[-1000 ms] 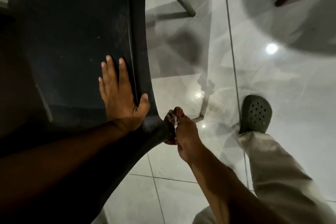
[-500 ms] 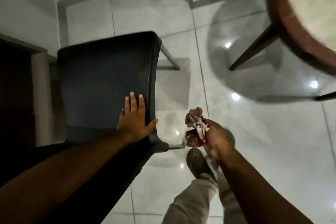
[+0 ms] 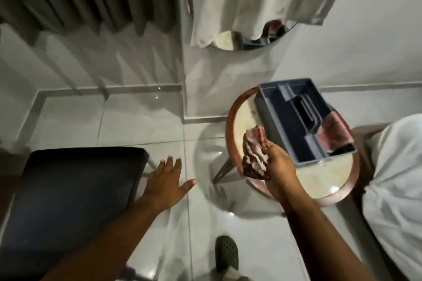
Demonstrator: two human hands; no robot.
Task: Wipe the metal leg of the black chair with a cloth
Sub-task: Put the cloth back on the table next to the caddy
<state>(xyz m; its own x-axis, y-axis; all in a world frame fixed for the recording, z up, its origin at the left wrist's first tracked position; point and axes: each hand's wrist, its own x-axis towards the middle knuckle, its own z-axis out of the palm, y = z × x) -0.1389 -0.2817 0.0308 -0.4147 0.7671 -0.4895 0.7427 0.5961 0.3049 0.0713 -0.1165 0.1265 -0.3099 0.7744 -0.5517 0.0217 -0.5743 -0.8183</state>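
Right hand [image 3: 279, 166]: from my remote seat, I see it closed around a bunched reddish cloth [image 3: 255, 155], held over the round table [image 3: 324, 180] beside the grey caddy [image 3: 303, 121].
Left hand [image 3: 165, 181]: spread flat, empty, just off the black chair [image 3: 73, 191].
Cloth handling: soft, light, likely limp; I'd keep it wadded in the palm.
Metal leg [image 3: 149, 164]: barely a sliver shows under the seat corner, possibly; the rest is hidden.
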